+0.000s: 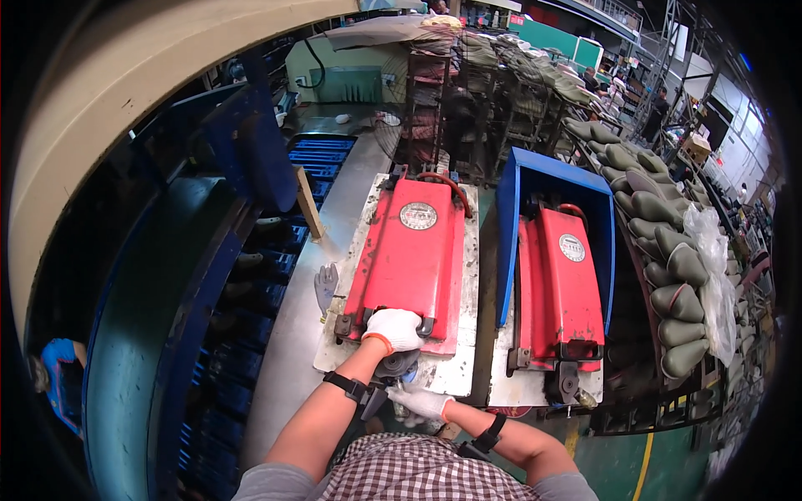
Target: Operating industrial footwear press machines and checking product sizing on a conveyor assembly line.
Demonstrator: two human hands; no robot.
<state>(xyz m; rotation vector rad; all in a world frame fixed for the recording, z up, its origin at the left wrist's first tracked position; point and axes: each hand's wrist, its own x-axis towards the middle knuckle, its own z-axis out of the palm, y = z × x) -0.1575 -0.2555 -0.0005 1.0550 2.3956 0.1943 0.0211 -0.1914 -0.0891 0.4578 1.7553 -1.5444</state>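
My left hand (395, 330), in a white work glove with an orange cuff, is closed over the black handle (427, 326) at the near end of a red metal cover (409, 250). The cover lies on a pale, stained base plate (457, 371) and has a round label. Below the handle sits a dark latch fitting (397, 364). My right hand (422, 402), also white-gloved, is low at the plate's near edge, beside that fitting. Its fingers point left and are partly hidden, so what they touch is unclear. A grey glove (326, 288) lies left of the plate.
To the right, a second red cover (561, 275) stands inside a blue hood (555, 171). Olive-green boots (677, 263) and clear plastic (710, 275) fill a rack farther right. At left are a metal ledge (288, 351), a blue machine frame (251, 150) and another person (63, 380).
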